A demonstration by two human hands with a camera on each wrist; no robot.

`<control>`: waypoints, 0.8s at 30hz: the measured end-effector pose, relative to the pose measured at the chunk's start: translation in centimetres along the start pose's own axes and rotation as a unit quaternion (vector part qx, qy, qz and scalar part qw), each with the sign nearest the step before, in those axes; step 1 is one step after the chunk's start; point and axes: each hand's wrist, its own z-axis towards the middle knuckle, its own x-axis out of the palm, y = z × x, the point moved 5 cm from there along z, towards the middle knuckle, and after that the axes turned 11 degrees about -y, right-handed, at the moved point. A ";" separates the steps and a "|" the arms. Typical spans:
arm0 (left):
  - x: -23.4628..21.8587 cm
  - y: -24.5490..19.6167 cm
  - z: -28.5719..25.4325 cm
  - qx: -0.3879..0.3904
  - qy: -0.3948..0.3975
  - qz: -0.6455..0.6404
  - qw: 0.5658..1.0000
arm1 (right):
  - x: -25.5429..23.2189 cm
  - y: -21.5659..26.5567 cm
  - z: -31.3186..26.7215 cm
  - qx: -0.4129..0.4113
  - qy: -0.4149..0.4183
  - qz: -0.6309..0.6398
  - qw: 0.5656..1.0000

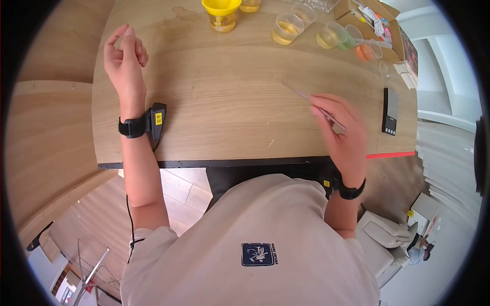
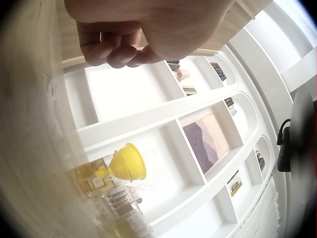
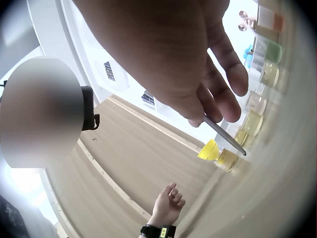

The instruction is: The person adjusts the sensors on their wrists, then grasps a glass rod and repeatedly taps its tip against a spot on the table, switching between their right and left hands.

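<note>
My right hand [image 1: 346,135], blurred in the head view, pinches a thin grey rod [image 1: 296,88] between thumb and fingers. The rod slants toward the far left over the wooden table [image 1: 214,97]. In the right wrist view the rod's tip [image 3: 242,152] points down toward the tabletop. My left hand [image 1: 126,60] is raised at the table's left side, its fingers loosely curled, with nothing visible in them. Beyond it, a yellow funnel [image 1: 221,4] sits on a small glass container [image 1: 223,23] of yellowish liquid.
Along the back stand clear cups of liquid: a yellow one [image 1: 284,34], a green one [image 1: 351,37] and an orange one [image 1: 366,52]. An open cardboard box [image 1: 395,46] of odds and ends stands at the back right. A black-and-grey digital scale [image 1: 390,109] lies near the right edge.
</note>
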 end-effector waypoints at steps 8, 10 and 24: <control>-0.3 0.3 0.3 0.024 -0.004 0.004 1.000 | -2.6 -2.5 0.0 0.081 -0.011 -0.021 0.996; 0.0 0.0 0.1 0.021 -0.005 0.005 1.000 | -6.2 -5.1 -0.2 0.143 -0.122 -0.060 0.980; 0.1 0.1 0.1 0.011 0.006 0.030 0.999 | -10.9 -8.1 -1.6 0.208 -0.194 -0.079 0.955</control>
